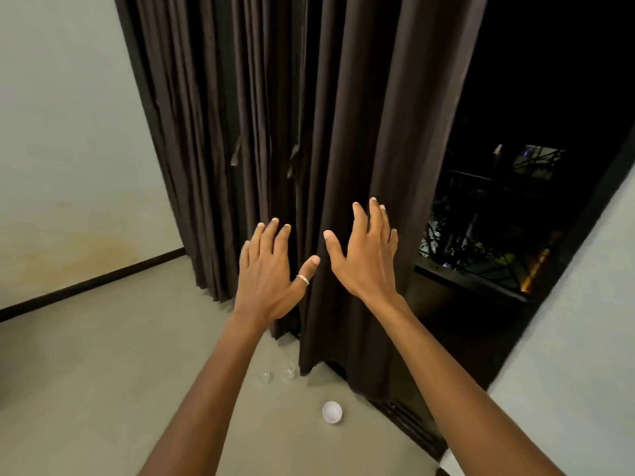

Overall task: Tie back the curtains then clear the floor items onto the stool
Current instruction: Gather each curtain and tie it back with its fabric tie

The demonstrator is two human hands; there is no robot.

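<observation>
Fingers (275, 231) of both my hands spread apart, empty, just before the dark curtain (360, 132); white bowl (332, 411) on floor (103, 372) below them.

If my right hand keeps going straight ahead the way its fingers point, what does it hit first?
Most likely the dark brown curtain. The right hand, open with fingers spread, points at its hanging folds near the right edge, with nothing visible between. Depth is unclear, so contact may be very near.
</observation>
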